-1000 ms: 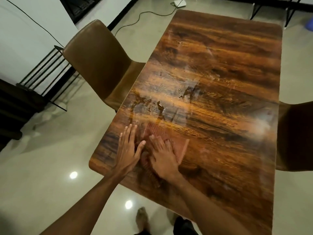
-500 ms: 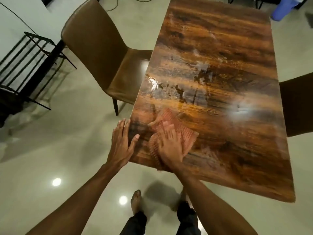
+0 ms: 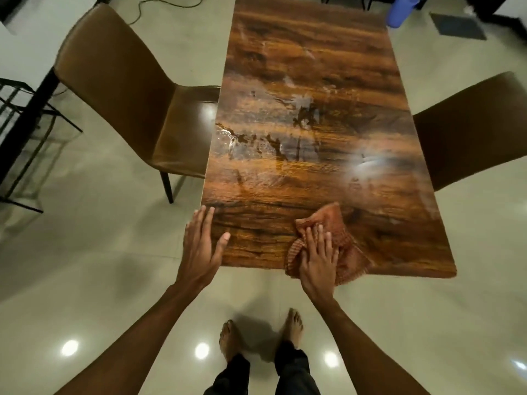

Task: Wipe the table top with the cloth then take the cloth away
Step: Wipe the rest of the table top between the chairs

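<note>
Wipe is in progress, not done. Cloth (image 3: 332,220) is bunched on the table (image 3: 313,67) at the near edge, right of centre, and seems to lap over the edge. Right hand (image 3: 318,255) lies flat on it with straight fingers, pressing rather than gripping. Left hand (image 3: 199,246) is also flat, holds nothing, and is braced on the near-left corner.

The near strip looks dry. A wet patch (image 3: 256,141) sits mid-table by the left edge, with smears beyond it (glare makes the far end hard to judge). My read: most of the top is left to wipe, then the cloth comes off.

Around: left chair (image 3: 114,75) with its seat at the table edge, right chair (image 3: 470,126), blue bin (image 3: 402,10) past the far corner. The chairs flank both sides, so reaching the far end could be awkward.
</note>
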Motion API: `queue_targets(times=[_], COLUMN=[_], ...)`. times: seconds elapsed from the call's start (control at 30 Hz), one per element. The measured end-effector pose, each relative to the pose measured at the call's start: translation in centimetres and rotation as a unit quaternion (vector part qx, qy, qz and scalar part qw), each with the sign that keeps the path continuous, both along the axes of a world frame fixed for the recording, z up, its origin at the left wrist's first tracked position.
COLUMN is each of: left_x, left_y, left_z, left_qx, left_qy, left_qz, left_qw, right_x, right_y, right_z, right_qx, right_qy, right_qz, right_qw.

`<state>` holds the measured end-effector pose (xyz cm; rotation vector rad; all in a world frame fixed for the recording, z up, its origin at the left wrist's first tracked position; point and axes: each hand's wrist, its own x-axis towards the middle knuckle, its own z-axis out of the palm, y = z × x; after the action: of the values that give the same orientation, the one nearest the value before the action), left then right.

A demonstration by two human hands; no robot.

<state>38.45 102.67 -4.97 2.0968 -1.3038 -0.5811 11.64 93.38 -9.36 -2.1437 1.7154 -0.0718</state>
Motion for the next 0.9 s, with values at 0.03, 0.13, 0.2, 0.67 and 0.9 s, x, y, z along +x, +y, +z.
queue_targets(times=[0.03,0.13,0.2,0.67,0.9], left_x=[-0.9,-3.8,-5.0,-13.3,-18.4], left_y=[-0.5,-1.6,-2.1,-7.9,-13.4], left_z=[-0.2,-0.8,-1.2,-0.8,-0.1], left_qx=[-0.002,0.003,0.006,0.011,0.018], left_qy=[0.003,0.001,-0.018,-0.040,-0.062], left_qz=[-0.012,-0.052,-0.068,-0.111,-0.148], left_qw=[1.000,0.999,0.997,0.993,0.987], right_x=[0.4,5.3,7.1,-5.3,-19.4], right_y=[-0.2,1.7,3.6,-2.0,-11.7], right_z=[0.1,0.1,-0.5,-0.7,-0.4], right_qx=[0.001,0.006,-0.002,-0.025,-0.010], right_qy=[0.008,-0.017,-0.024,-0.001,0.035], right_qz=[-0.037,0.077,0.219,0.078,-0.097], right_qw=[0.999,0.997,0.975,0.997,0.995])
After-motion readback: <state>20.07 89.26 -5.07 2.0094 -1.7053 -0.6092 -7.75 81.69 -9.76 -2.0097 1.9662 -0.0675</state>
